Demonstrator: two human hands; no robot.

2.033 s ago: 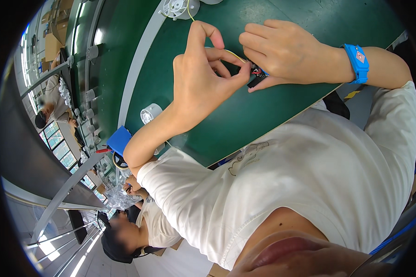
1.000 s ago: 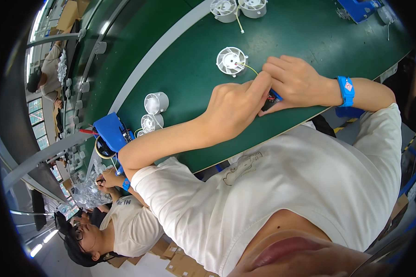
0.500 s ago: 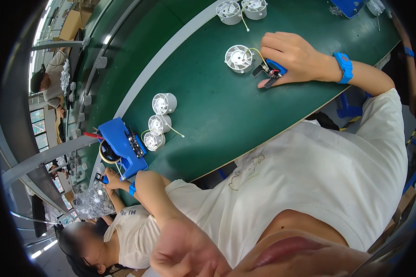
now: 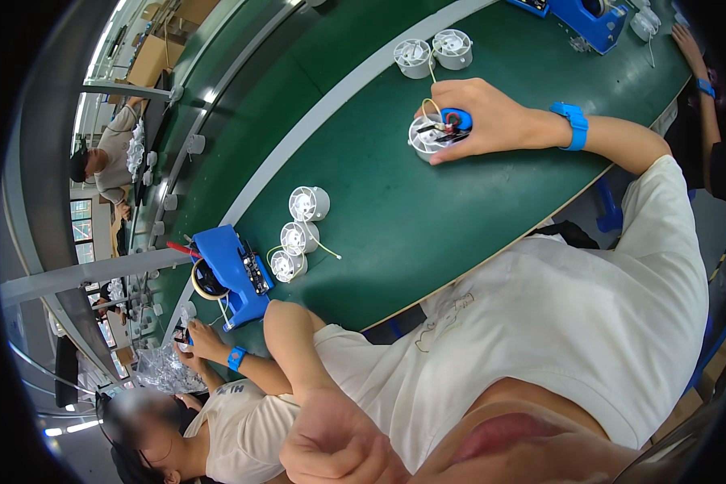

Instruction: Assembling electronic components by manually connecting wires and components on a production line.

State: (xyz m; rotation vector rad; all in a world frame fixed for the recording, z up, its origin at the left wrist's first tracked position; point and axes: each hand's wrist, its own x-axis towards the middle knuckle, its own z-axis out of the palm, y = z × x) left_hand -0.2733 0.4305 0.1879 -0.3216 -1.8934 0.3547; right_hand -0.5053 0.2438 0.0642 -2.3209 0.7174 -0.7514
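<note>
My right hand (image 4: pixel 488 117), wearing a blue wristband (image 4: pixel 574 125), grips a small blue tool with dark prongs (image 4: pixel 453 124). The tool's tip is over a round white fan (image 4: pixel 429 141) on the green table. A thin yellowish lead loops up from that fan to the tool; the prongs and fingers hide part of the fan. My left forearm is bent back toward me. At the bottom, my left hand (image 4: pixel 335 444) is closed in a loose fist, off the table, with nothing visible in it.
Two white fans (image 4: pixel 452 50) stand at the far edge. Several more fans (image 4: pixel 308 204) line up left of centre beside a blue holder (image 4: pixel 230 266) with tape and a circuit board. A co-worker (image 4: pixel 234 427) sits at left; another blue holder (image 4: pixel 593 24) stands far right.
My right hand has moved left with the blue tool, from beside the fan to over it. My left fingers have curled tighter. The whole view has shifted slightly.
</note>
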